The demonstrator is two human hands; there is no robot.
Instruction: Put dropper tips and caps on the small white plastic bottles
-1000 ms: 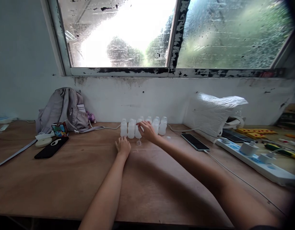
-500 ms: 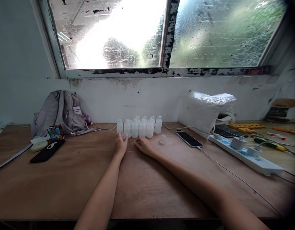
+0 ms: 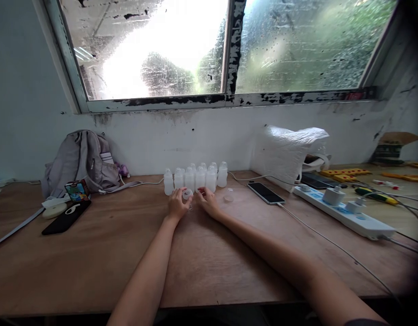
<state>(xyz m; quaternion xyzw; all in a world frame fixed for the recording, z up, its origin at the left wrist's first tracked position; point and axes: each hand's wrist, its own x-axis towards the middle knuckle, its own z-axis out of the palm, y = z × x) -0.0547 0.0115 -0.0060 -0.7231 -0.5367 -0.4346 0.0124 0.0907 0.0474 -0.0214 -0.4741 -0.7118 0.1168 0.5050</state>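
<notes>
Several small translucent white bottles (image 3: pixel 195 177) stand in a row at the back of the wooden table (image 3: pixel 93 253), under the window. My left hand (image 3: pixel 177 204) is closed on a small clear round cap (image 3: pixel 186 194) just in front of the row. My right hand (image 3: pixel 208 202) rests beside it with fingers curled near the bottles; what its fingertips pinch is too small to make out. Another small clear cap (image 3: pixel 228 197) lies on the table to the right of my hands.
A grey backpack (image 3: pixel 80 158), a small colourful box (image 3: pixel 76 190) and a black phone (image 3: pixel 66 210) lie at the left. At the right are a phone on a cable (image 3: pixel 265 192), a white plastic bag (image 3: pixel 286 151), a power strip (image 3: pixel 344 210) and tools.
My left hand took up the small cap and moved right, toward the middle of the row. My right hand came down from the bottles to the table beside it. The view shifted left.
</notes>
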